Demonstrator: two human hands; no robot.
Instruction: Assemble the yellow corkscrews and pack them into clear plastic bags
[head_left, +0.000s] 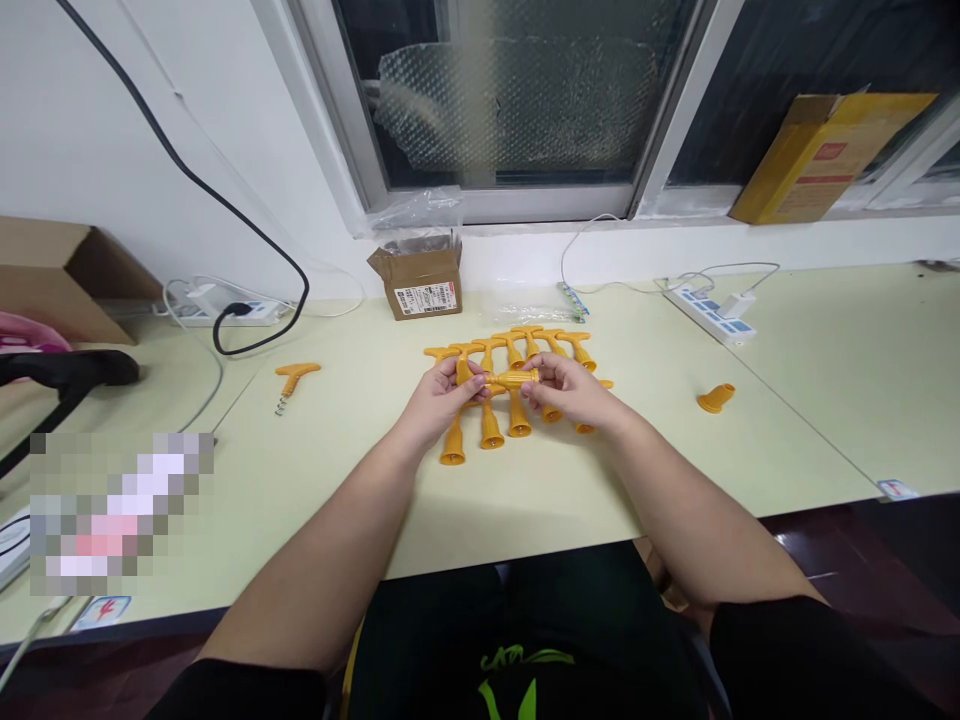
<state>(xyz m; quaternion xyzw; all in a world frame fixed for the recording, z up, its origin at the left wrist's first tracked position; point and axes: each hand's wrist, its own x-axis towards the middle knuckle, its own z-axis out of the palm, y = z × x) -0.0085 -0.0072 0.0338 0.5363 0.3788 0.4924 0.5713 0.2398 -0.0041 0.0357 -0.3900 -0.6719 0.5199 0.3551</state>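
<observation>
Between my two hands lies a yellow corkscrew-like piece [515,380], held sideways over the table. My left hand [448,392] is closed on its T-shaped handle end. The fingers of my right hand [564,388] pinch the wider, bell-shaped end. Under and around the hands, several similar yellow pieces stand or lie in two rows, one of them a front piece [453,446] with a flared base. To the left lies a yellow T-handle with a metal spiral [297,378]. A separate yellow bell-shaped sleeve [716,398] rests at the right.
Behind the pieces stand a small open cardboard box [424,282] and clear plastic. Power strips [709,312] [247,312] with cables lie along the wall. A larger box [67,275] and a black curved object [75,372] are at the left. A yellow carton [829,158] leans on the window.
</observation>
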